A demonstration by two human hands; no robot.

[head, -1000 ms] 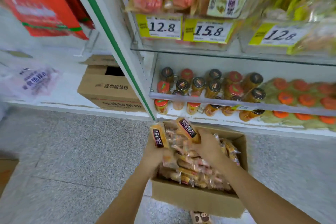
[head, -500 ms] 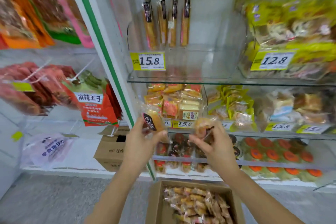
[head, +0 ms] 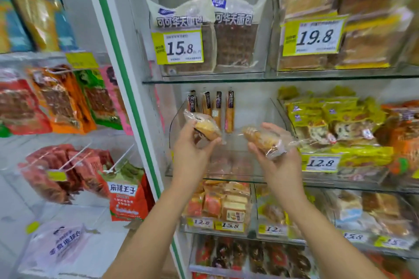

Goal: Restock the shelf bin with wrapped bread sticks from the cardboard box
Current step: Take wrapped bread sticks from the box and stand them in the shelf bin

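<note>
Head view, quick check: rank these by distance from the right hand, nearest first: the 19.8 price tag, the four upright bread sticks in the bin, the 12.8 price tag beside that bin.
1. The 12.8 price tag, just to the right of the right hand.
2. The upright bread sticks, up and to the left, at the back of the bin.
3. The 19.8 price tag, on the shelf above, to the right.

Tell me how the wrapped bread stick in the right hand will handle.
Likely light: the right hand alone holds the bread stick up. The glossy wrapper probably slips. Its loose end looks floppy.
</note>
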